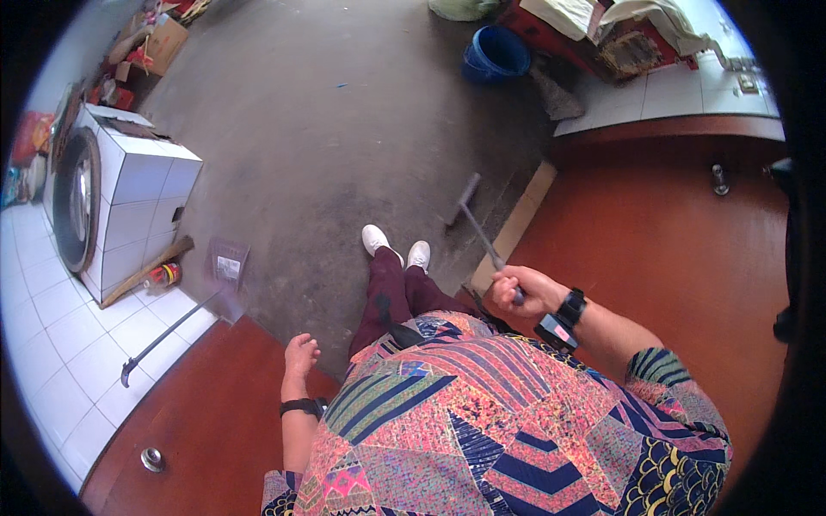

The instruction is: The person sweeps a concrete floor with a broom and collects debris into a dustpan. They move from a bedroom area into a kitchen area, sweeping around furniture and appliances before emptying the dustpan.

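My right hand [519, 290] is closed around the grey handle of a long-handled broom [479, 229]. The broom's head is on the dark floor beside the pale door sill, ahead and to the right of my shoes. My left hand [302, 353] hangs beside my body over the floor's edge by the left red door, with fingers loosely curled and nothing in them. Ahead and to its left, a long-handled dustpan [227, 261] stands on the floor by the white tiles, its handle leaning back to the left.
Red door leaves [658, 258] flank me on both sides. A tiled stove [139, 187] stands at left, with a stick brush [145, 274] and a plastic jar [164, 276] at its foot. At the upper right are a blue bucket [495, 57] and a cloth-covered red box [635, 48].
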Action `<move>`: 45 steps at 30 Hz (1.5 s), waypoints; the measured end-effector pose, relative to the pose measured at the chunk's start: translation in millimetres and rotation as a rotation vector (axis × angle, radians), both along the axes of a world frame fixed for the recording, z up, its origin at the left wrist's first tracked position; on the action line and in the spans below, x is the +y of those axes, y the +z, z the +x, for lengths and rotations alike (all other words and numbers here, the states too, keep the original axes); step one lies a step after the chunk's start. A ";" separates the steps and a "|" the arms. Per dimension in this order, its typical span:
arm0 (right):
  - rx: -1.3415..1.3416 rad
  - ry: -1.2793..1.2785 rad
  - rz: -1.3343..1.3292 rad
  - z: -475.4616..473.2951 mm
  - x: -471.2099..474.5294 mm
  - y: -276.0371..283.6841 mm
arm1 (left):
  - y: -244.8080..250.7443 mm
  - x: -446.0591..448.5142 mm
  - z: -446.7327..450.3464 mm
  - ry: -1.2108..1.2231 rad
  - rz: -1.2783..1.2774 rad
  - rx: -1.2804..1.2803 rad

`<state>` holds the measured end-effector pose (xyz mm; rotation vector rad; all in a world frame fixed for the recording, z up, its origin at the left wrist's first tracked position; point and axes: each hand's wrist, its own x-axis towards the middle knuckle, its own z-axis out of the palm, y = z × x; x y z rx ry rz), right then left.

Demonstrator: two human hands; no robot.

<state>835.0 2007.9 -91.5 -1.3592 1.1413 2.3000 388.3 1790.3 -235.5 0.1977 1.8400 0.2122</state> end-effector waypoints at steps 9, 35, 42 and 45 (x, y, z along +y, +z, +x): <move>0.246 -0.074 0.065 -149.6 129.9 -27.4 | -5.4 8.9 -1.3 0.147 0.001 0.008; -0.233 2.496 1.812 -33.8 296.2 -28.1 | -5.4 39.0 110.4 0.652 0.014 0.119; 0.846 2.646 2.617 -82.5 335.7 -114.3 | 41.7 83.6 239.8 0.866 0.019 0.121; 0.775 2.704 2.505 -118.4 307.4 -147.4 | 55.8 85.8 298.8 0.987 0.029 0.097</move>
